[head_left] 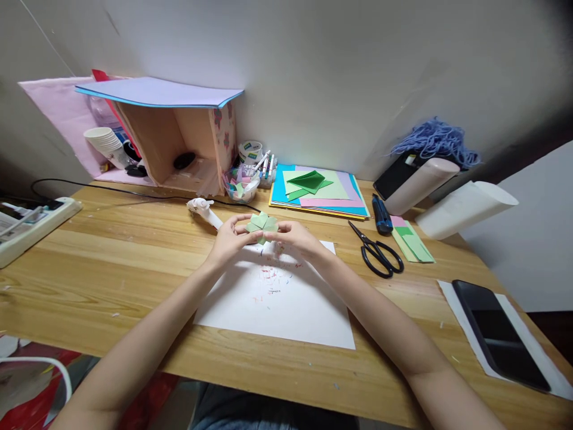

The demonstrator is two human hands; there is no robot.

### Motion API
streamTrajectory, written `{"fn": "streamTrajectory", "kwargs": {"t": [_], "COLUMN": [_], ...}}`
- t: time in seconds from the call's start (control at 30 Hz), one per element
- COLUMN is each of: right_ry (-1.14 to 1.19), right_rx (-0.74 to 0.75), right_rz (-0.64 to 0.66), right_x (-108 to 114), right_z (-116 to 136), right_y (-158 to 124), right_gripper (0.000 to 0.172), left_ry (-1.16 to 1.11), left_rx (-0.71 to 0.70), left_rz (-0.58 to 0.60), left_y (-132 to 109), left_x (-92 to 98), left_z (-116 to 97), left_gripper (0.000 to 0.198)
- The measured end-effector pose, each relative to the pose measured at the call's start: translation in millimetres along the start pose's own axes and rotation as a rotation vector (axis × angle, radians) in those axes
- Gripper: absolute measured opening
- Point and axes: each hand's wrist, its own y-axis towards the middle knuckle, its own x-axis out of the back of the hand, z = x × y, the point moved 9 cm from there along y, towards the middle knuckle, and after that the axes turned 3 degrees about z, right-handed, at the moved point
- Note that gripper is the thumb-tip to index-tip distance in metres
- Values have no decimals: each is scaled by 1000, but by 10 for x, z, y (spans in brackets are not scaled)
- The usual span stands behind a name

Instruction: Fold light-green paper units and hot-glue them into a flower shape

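Observation:
A light green folded paper flower (262,225) is held up over the white sheet, its pointed petals spread around a creased middle. My left hand (230,240) pinches its left edge between thumb and fingers. On the opposite edge, my right hand (299,236) grips it the same way. Below lies a white sheet of paper (286,316) with small coloured marks. Just behind my left hand, a white glue gun (205,212) rests on the table, partly covered by that hand.
Black scissors (379,254) and a blue-black box cutter (382,215) lie at right, near green paper strips (412,242). A phone (496,331) sits front right. Behind are coloured sheets (322,206), a tub of scraps (242,188) and an open box (226,143). A power strip (40,230) is far left.

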Motion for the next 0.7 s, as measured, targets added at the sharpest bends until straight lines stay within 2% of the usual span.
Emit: {"fn": "streamTrajectory", "kwargs": {"t": [0.1,0.33,0.7], "right_ry": [-25,-209,-118], "right_rx": [0,54,48], "right_rz": [25,-64,-122], "right_x": [-11,123,108], "right_z": [65,146,28], "right_y": [-21,-14,18], "right_gripper": [36,35,34], "left_ry": [-5,34,-62], "left_rx": [1,-16,15], "left_rz": [2,2,-70], "left_y": [12,21,5], "left_x": [23,30,34], "left_z": [3,0,49], "left_gripper": [61,62,66]}}
